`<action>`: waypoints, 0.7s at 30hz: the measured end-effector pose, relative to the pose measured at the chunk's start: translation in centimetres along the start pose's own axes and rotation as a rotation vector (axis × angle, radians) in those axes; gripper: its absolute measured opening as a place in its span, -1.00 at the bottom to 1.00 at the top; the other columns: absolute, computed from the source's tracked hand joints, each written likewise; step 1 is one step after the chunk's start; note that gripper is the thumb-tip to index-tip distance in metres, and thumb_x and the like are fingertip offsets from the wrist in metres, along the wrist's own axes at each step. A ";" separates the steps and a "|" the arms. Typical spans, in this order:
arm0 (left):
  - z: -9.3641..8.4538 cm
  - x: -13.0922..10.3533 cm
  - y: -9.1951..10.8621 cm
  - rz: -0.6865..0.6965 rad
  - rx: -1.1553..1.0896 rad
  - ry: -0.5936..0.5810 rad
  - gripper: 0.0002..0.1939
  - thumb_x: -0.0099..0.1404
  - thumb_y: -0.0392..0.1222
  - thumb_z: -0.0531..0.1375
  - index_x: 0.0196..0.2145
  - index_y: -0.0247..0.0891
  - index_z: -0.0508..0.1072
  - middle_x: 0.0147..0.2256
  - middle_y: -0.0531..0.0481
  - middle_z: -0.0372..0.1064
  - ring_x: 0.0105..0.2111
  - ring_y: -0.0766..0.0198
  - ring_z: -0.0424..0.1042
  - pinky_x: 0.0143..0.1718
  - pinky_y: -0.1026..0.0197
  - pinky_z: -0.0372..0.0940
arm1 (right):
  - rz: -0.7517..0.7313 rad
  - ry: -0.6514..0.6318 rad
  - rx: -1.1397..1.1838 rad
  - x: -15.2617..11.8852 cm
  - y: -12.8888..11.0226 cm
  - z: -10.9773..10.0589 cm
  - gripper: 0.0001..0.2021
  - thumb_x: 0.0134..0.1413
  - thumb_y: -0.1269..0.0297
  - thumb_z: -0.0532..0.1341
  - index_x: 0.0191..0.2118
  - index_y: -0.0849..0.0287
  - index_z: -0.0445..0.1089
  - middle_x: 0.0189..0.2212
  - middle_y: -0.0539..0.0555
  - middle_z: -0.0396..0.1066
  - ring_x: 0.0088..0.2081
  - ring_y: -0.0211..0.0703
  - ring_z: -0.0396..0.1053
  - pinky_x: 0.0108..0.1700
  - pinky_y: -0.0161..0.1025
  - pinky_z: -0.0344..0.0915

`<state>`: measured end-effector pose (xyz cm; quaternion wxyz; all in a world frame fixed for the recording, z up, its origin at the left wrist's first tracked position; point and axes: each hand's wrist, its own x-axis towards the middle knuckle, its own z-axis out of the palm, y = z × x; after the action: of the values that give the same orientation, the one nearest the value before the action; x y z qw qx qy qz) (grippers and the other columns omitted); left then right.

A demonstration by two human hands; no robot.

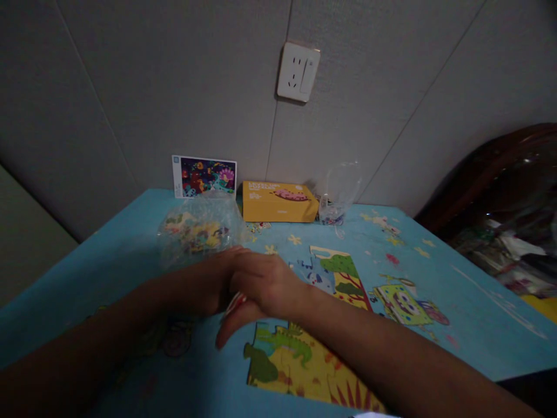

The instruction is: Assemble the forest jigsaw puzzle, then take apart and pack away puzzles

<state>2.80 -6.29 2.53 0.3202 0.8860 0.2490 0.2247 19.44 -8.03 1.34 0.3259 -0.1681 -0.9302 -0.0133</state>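
Observation:
My right hand [267, 281] crosses over my left hand [215, 284] above the table, and the two touch or overlap. The fingers of my right hand are curled, with the thumb pointing down. A small red-and-white piece [236, 303], seemingly a puzzle piece, shows in its grasp. Most of my left hand's fingers are hidden behind the right. Under my right forearm lies a partly joined jigsaw puzzle [304, 360] with a green crocodile on yellow ground. Its upper part shows green trees; the forearm hides the middle. Just beyond my left hand sits a clear plastic bag [198, 232] of loose puzzle pieces.
A yellow puzzle box [278, 203] stands by the wall. Left of it leans a picture card [206, 177]; right of it is another clear bag [337, 200]. The blue cartoon-print tablecloth [418, 348] covers the table. A wall socket [298, 72] is above.

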 end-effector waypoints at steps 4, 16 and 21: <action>0.5 0.5 -0.3 -0.115 0.041 0.093 -0.72 0.16 -0.14 0.24 -0.16 -0.21 0.36 -0.22 0.02 0.47 -0.21 0.13 0.47 -0.18 0.14 0.34 | 0.409 0.328 0.058 -0.8 1.9 -1.6 -0.59 0.22 -0.07 0.12 -0.47 0.17 0.27 -0.54 -0.04 0.22 -0.49 -0.28 0.18 -0.43 -0.32 0.09; 1.4 1.2 0.4 -0.185 -0.255 0.583 -0.64 0.40 0.01 -0.04 0.00 -0.26 0.28 -0.18 -0.09 0.44 -0.23 0.19 0.46 -0.18 0.13 0.36 | 0.587 0.406 0.148 -0.5 1.9 -0.9 -0.73 0.31 0.10 0.01 -0.35 0.14 0.22 -0.43 0.00 0.25 -0.38 -0.21 0.21 -0.32 -0.28 0.17; 2.1 1.2 -0.6 -0.189 -0.395 0.498 -0.53 0.35 0.17 0.00 0.00 -0.24 0.26 -0.10 -0.13 0.44 -0.20 0.15 0.48 -0.23 0.13 0.40 | 0.467 0.239 0.131 -0.7 1.9 -0.2 -0.73 0.34 0.19 -0.04 -0.27 0.19 0.31 -0.35 0.07 0.25 -0.27 -0.17 0.24 -0.19 -0.22 0.24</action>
<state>4.70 -6.15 1.00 0.4345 0.6977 0.3522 0.4475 20.68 -6.47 0.85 0.4379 -0.3539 -0.8201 0.1026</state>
